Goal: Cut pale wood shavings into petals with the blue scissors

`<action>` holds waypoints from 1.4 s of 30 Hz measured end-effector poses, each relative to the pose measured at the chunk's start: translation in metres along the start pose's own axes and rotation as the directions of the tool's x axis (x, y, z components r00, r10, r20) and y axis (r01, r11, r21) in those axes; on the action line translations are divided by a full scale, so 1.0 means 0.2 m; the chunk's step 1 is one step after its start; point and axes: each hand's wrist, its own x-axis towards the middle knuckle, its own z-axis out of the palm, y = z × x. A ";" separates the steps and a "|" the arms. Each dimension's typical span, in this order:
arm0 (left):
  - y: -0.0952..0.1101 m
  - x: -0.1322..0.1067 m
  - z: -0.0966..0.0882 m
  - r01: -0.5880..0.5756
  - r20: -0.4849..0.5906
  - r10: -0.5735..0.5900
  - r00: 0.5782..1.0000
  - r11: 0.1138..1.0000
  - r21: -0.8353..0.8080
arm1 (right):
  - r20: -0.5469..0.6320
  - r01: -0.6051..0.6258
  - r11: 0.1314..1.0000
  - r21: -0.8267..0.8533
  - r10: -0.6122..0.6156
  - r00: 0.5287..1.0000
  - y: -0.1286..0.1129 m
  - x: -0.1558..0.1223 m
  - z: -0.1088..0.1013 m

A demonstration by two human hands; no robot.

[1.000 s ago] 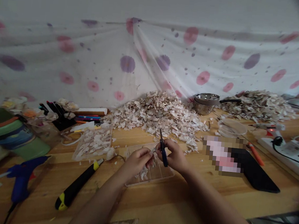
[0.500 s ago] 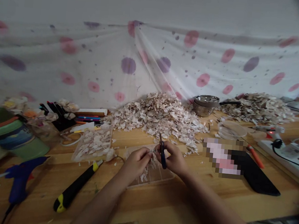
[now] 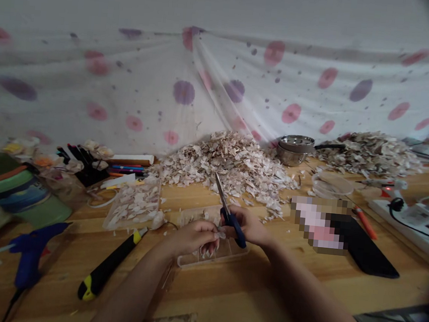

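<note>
My right hand [image 3: 250,226] is closed around a pair of scissors [image 3: 234,225] with dark blue handles, its blades pointing up and away toward the large heap. Pinched in the fingers of my left hand [image 3: 196,236] is a thin, whitish, translucent flake [image 3: 221,234], close to the scissor handles. Both hands are over a clear divided plastic box [image 3: 230,256], with its near compartments partly hidden by my left hand. Behind them lies a big heap of pale flakes [image 3: 233,163]. To the left, a shallow clear tray [image 3: 108,221] holds more flakes.
A yellow-black utility knife [image 3: 109,265] and a blue glue gun [image 3: 30,254] lie at left, near a green container [image 3: 48,208]. Metal bowls [image 3: 293,151], a second heap [image 3: 374,155], a black flat object [image 3: 367,251] and a white power strip [image 3: 408,230] are at right.
The scissors have swung so their blades show longer, pointing up-left. My left hand has turned, palm more downward, and the flake between its fingers now shows.
</note>
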 end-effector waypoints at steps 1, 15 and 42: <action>0.00 0.00 0.00 0.010 -0.005 -0.010 1.000 1.000 0.006 | 0.004 0.014 1.000 -0.023 -0.014 1.000 0.00 0.00 0.00; -0.04 0.04 -0.01 -0.018 -0.142 0.012 0.990 0.999 -0.043 | -0.034 0.090 0.982 -0.164 -0.097 0.995 0.06 0.01 -0.02; 0.01 -0.10 -0.11 -0.440 -0.462 0.530 0.711 0.848 0.296 | 0.125 0.256 0.965 0.056 -0.262 0.957 0.05 -0.01 0.00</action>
